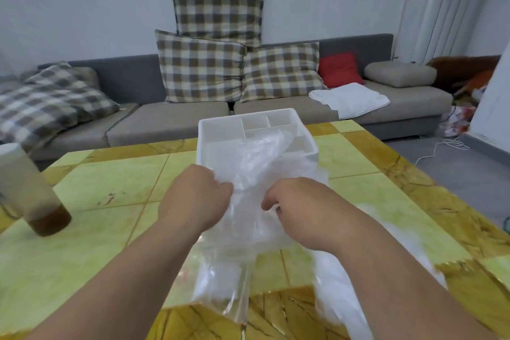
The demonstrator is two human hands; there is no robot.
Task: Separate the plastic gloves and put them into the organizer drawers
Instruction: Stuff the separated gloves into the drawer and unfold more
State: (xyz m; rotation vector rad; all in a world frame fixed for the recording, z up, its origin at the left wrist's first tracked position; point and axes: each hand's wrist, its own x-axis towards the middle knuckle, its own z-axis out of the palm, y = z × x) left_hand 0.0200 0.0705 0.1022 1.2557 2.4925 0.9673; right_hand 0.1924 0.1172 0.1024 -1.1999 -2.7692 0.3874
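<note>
A white organizer (220, 130) with several open compartments on top stands in the middle of the table. A crumpled bunch of clear plastic gloves (259, 163) rises in front of it and drapes over its near side. My left hand (196, 196) grips the bunch on its left, fingers curled into the plastic. My right hand (298, 204) pinches the plastic on the right side. More clear plastic (220, 281) hangs down to the table's front edge, and a white heap of gloves (386, 251) lies under my right forearm.
The table top (110, 182) is yellow-green tile with brown borders. A bottle with brown liquid (30, 190) stands at the left. Behind the table runs a grey sofa (176, 121) with checked cushions and a white towel (350, 99).
</note>
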